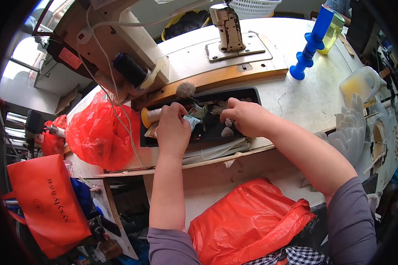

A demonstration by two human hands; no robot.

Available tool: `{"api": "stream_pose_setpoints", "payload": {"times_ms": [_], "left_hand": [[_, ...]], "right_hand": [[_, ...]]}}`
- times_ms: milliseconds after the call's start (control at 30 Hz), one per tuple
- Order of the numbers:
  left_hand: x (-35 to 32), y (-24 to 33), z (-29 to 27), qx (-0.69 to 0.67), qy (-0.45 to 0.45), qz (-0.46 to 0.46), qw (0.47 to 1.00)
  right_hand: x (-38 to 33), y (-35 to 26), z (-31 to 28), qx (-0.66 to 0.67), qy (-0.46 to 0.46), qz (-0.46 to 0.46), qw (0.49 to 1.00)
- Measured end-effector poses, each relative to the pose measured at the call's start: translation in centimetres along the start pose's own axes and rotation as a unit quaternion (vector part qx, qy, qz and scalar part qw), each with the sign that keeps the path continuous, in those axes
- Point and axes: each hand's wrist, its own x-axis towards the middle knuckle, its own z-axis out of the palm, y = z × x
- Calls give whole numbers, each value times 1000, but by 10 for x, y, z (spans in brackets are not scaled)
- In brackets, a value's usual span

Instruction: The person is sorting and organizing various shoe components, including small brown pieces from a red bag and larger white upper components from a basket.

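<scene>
Both hands in the black tray (241,92) on the table (314,99)! Left hand (172,126) curls beside a pale packet (191,122), right hand (246,118) bent over pebble-like pieces (227,132). That packet looks light, soft, perhaps slippery; an edge pinch should serve. Fingertips hidden: can't tell whether either grip holds anything.

Dark lettering (60,206) and a round emblem (38,205) mark the red bag (40,225); the pink label (70,58), perhaps printed, is illegible.
</scene>
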Motion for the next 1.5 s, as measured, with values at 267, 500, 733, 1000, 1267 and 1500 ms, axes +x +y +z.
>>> {"api": "stream_pose_setpoints", "payload": {"times_ms": [267,500,733,1000,1267,1500], "left_hand": [[3,9,7,74,70,118,988],[7,22,18,-256,-133,56,956],[30,39,12,-303,-233,-32,923],[31,29,18,-455,-243,-90,852],[33,25,23,-587,-239,-217,743],[32,33,27,-452,-238,-86,856]], "right_hand": [[7,-6,13,-31,-88,-89,992],[9,4,2,148,111,-98,978],[11,5,-6,338,169,-29,925],[11,1,-16,412,194,-8,890],[17,10,-3,269,315,-117,902],[10,-1,-12,393,192,-44,898]]}}
